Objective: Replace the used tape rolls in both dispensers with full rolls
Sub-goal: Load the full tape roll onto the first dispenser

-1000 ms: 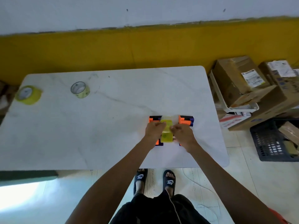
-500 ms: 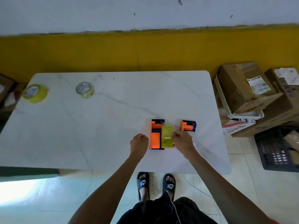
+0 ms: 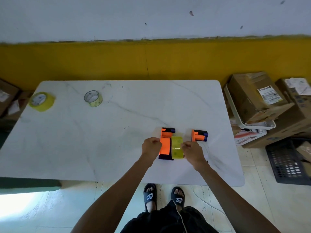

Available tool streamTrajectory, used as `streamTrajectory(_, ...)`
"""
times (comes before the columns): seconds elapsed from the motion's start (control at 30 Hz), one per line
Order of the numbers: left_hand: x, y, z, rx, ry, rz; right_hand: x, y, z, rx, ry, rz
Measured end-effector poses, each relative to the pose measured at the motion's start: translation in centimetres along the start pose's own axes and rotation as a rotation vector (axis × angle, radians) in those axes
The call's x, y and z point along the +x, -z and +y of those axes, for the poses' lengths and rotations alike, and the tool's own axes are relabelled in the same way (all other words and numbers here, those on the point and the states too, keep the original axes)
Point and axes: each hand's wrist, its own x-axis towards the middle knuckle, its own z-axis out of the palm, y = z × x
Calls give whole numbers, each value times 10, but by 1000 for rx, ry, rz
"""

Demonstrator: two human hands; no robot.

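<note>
An orange and dark blue tape dispenser (image 3: 165, 145) lies on the white marble table (image 3: 101, 140) near its front edge, with a yellowish tape roll (image 3: 177, 147) on its right side. My left hand (image 3: 151, 146) is closed against the dispenser's left side. My right hand (image 3: 191, 151) grips the roll from the right. A second orange and blue dispenser (image 3: 200, 135) lies just right of my right hand, partly hidden by it. A thick yellow tape roll (image 3: 42, 101) sits at the table's far left corner. A thinner, nearly used roll (image 3: 93, 98) lies to its right.
Cardboard boxes (image 3: 255, 98) and a white tray are stacked on the floor right of the table. A dark plastic crate (image 3: 289, 163) stands at the right edge. More boxes (image 3: 6, 96) sit at the far left. My sandalled feet are under the table's front edge.
My left hand drew back from the dispenser to its left half a second ago, and has now returned to the dispenser's left side. My right hand stayed on the roll.
</note>
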Motion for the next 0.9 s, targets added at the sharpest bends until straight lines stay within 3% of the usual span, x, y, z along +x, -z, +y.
streamTrajectory(0.4,-5,2,6,-49,-7,-34,-6,-4,-3,123,-8,18)
streamTrajectory(0.63,1,-8,-3,-57,24,-25,-9,-17,-10,78,53,-13)
streamTrajectory(0.9,-4,-13,-9,-25,25,-4,-12,-34,-11,-5,141,69)
